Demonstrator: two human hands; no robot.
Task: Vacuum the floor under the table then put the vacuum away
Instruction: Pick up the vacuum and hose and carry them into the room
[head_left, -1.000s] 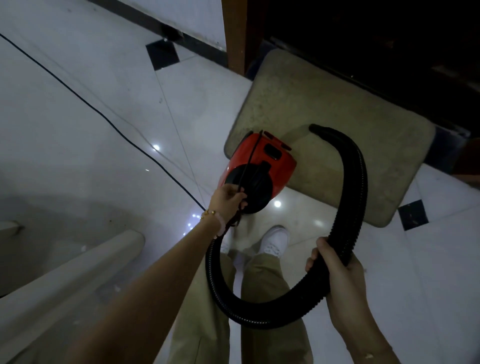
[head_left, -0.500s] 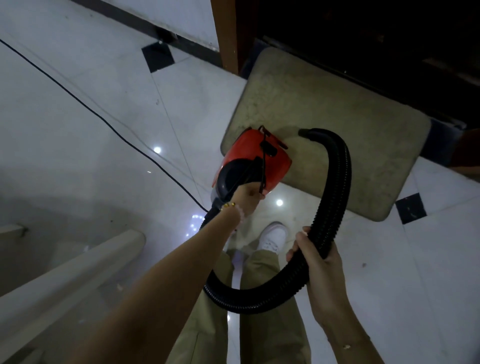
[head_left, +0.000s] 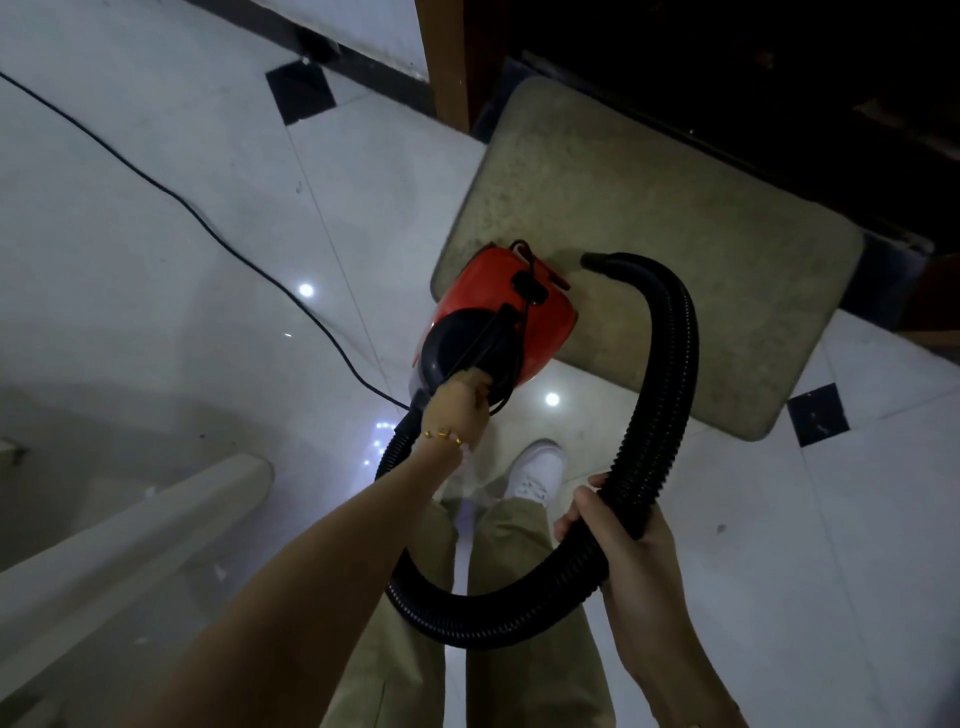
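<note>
1. At a dark doorway, over the near edge of a beige mat (head_left: 649, 208), a person carries a red vacuum (head_left: 540, 312) in the left hand (head_left: 460, 410). Its fingers are curled tight on the black handle at the machine's rear, and the body hangs just beyond the knuckles, nose toward the door.
2. The right hand (head_left: 618, 525) has fingers and thumb clamped round the black ribbed hose (head_left: 660, 395). The hose drops from below the left wrist, loops across the trousers, passes through that grip and rises. Its open end stands well beyond the fingers, just beside the red body.
3. No table is in view and the hose end is off the floor — so the vacuuming looks finished, and this reads as the carry toward storage.
4. Left to do, by the look of it: set the vacuum down in its place. The power cord (head_left: 208, 218) runs out across the tiles, well to the left of the left fingers — not gathered up.
</note>
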